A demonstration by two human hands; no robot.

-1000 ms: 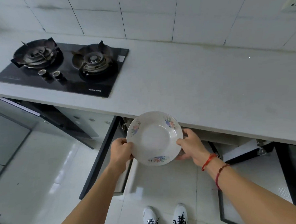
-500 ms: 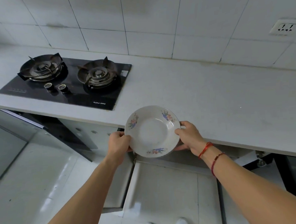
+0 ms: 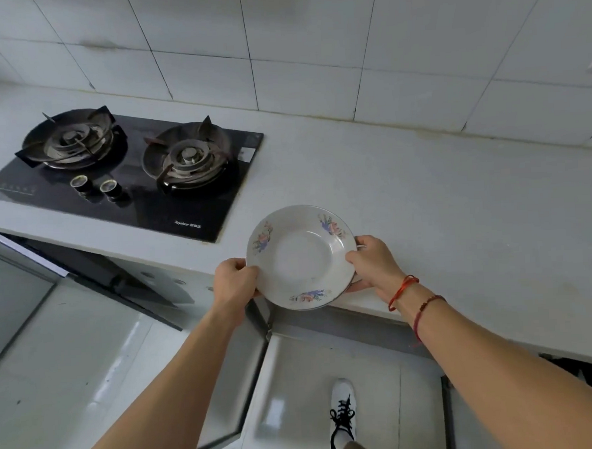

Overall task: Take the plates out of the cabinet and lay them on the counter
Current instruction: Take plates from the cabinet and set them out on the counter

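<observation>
As two hands (image 3: 235,279) (image 3: 372,265) grip it, one plate (image 3: 299,255) overlaps the counter (image 3: 423,200) edge.

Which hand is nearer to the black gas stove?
Left. The left hand grips the plate rim on the side facing the stove; the right hand grips the opposite rim, farther right.
</observation>
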